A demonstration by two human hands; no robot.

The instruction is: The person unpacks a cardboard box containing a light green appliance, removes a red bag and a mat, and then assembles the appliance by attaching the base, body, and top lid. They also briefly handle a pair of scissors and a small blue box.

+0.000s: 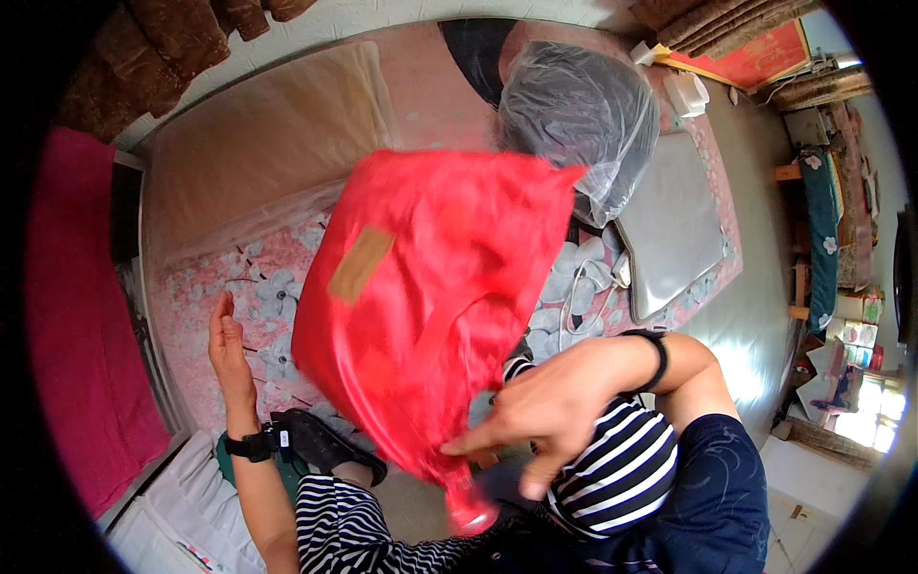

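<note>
A large red fabric bag [435, 277] with a tan patch fills the middle of the view, smeared by motion. Its lower end narrows into a bunched neck with a loose red tip below. My right hand [535, 411] is at this bunched end, index finger laid across the cloth and thumb lower down; its grip is partly hidden and blurred. To the left of the bag, apart from it, my left hand [228, 349] is raised with its fingers stretched out, holding nothing. A dark watch is on the left wrist and a black band on the right.
Beneath the bag is a bed with a pink floral cover [210, 297]. On it lie a folded brown item in clear plastic [273, 134], a dark plastic-wrapped bundle [579, 105], a flat grey panel [674, 230] and a white cable [574, 297]. A dark shoe [325, 440] shows below.
</note>
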